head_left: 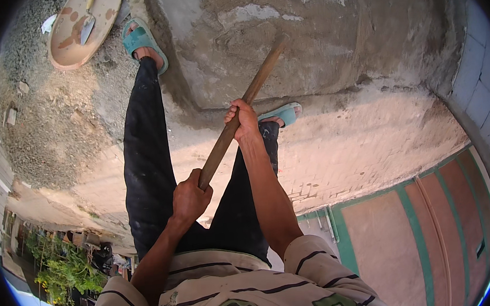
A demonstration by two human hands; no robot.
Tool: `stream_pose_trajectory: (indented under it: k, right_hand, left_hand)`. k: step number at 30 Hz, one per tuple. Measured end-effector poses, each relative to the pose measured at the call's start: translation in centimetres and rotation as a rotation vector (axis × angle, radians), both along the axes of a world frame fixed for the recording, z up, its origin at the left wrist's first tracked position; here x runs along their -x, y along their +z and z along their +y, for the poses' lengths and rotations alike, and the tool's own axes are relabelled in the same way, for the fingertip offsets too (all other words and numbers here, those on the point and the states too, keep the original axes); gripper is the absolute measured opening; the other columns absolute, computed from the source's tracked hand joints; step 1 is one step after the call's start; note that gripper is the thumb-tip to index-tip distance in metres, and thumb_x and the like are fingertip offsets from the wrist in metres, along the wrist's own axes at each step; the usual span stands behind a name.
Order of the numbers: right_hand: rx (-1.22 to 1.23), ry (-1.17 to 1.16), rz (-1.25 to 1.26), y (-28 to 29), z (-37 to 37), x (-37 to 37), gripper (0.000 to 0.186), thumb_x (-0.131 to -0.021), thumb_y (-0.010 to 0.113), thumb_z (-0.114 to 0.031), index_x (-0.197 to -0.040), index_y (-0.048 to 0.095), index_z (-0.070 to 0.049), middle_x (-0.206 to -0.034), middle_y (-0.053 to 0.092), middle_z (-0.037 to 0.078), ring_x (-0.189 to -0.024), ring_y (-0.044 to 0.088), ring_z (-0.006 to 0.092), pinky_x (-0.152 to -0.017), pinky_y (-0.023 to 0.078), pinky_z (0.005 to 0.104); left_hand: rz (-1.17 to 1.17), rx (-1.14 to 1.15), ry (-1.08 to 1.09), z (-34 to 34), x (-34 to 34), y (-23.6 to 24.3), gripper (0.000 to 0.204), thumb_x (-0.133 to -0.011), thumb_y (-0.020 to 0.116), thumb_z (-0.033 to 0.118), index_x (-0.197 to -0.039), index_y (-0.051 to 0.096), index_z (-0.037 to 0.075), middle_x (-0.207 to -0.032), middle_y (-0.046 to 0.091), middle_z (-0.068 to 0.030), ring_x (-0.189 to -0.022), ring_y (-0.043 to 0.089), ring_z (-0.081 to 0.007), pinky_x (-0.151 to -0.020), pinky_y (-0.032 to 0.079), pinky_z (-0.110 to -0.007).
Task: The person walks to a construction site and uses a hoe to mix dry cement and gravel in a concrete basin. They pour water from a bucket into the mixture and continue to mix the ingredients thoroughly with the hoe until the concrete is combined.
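Note:
My left hand (pixel 188 199) is closed around the near part of a long wooden stick (pixel 262 77). My right hand (pixel 244 118) grips the same stick farther up its length. The stick runs diagonally away from me over a patchy grey cement surface (pixel 350 24); whether its far tip touches the cement, I cannot tell. My feet in teal sandals stand apart: the left (pixel 143 39) beside the cement's left edge, the right (pixel 279 114) along its near edge. At the upper left lies a shallow oval pan (pixel 66 43) with a trowel (pixel 87 28) in it.
Gravel and dirt (pixel 39 130) spread to my left, with small stones. A pale tiled or block surface (pixel 481 91) curves along the right. A pink and green wall (pixel 380 228) fills the lower right; plants (pixel 63 268) and assorted clutter sit at the lower left.

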State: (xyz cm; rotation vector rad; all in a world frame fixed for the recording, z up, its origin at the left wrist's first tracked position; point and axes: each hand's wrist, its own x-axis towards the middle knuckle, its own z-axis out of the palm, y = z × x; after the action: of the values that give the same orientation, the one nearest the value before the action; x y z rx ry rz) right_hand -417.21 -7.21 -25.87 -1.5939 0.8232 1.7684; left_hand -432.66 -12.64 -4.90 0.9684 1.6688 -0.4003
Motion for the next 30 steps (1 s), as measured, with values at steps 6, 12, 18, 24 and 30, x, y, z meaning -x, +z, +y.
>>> stream_pose_trajectory:
  k: [6, 12, 18, 24, 30]
  right_hand:
    - [-0.070, 0.069, 0.061, -0.1, 7.8, 7.6, 0.013, -0.082, 0.064, -0.007, -0.080, 0.051, -0.008, -0.064, 0.049, 0.002, -0.049, 0.048, 0.0146, -0.045, 0.042, 0.0322]
    - [-0.199, 0.186, 0.006, -1.5, 13.9, 13.2, 0.018, -0.080, 0.067, -0.004, -0.087, 0.051, -0.007, -0.065, 0.052, 0.003, -0.049, 0.051, 0.0152, -0.044, 0.044, 0.0319]
    - [-0.380, 0.094, -0.200, -1.0, 20.4, 8.4, 0.018, -0.084, 0.065, -0.005, -0.088, 0.047, -0.009, -0.064, 0.051, 0.003, -0.049, 0.049, 0.0151, -0.044, 0.044, 0.0316]
    - [-0.364, 0.085, -0.317, -0.5, 20.9, -5.3, 0.015, -0.087, 0.059, -0.006, -0.081, 0.046, -0.009, -0.064, 0.046, 0.001, -0.054, 0.047, 0.0128, -0.049, 0.044, 0.0295]
    - [-0.215, 0.039, -0.164, -3.8, 15.0, -12.7, 0.018, -0.087, 0.058, -0.010, -0.074, 0.045, -0.012, -0.064, 0.044, -0.002, -0.053, 0.043, 0.0101, -0.050, 0.042, 0.0275]
  left_hand:
    - [0.107, -0.211, 0.143, 3.9, 5.2, 0.1, 0.021, -0.077, 0.065, 0.013, -0.096, 0.061, 0.005, -0.072, 0.064, -0.0204, -0.069, 0.066, -0.0417, -0.064, 0.053, -0.048]
    - [0.137, -0.211, 0.270, 6.4, 7.1, -4.0, 0.027, -0.078, 0.066, 0.013, -0.103, 0.057, 0.006, -0.072, 0.064, -0.0214, -0.072, 0.066, -0.0425, -0.065, 0.052, -0.049]
    - [-0.044, -0.353, 0.116, 10.7, 7.6, -10.3, 0.025, -0.079, 0.065, 0.012, -0.100, 0.053, 0.006, -0.073, 0.063, -0.0223, -0.073, 0.064, -0.0441, -0.064, 0.048, -0.051]
    - [-0.253, -0.315, 0.054, 12.4, -1.5, -11.4, 0.030, -0.079, 0.069, 0.017, -0.104, 0.056, 0.006, -0.076, 0.066, -0.0216, -0.076, 0.066, -0.0430, -0.069, 0.052, -0.051]
    - [-0.249, -0.163, 0.014, 11.2, -5.9, -9.9, 0.031, -0.080, 0.070, 0.018, -0.106, 0.058, 0.007, -0.078, 0.068, -0.0198, -0.079, 0.068, -0.0399, -0.074, 0.054, -0.051]
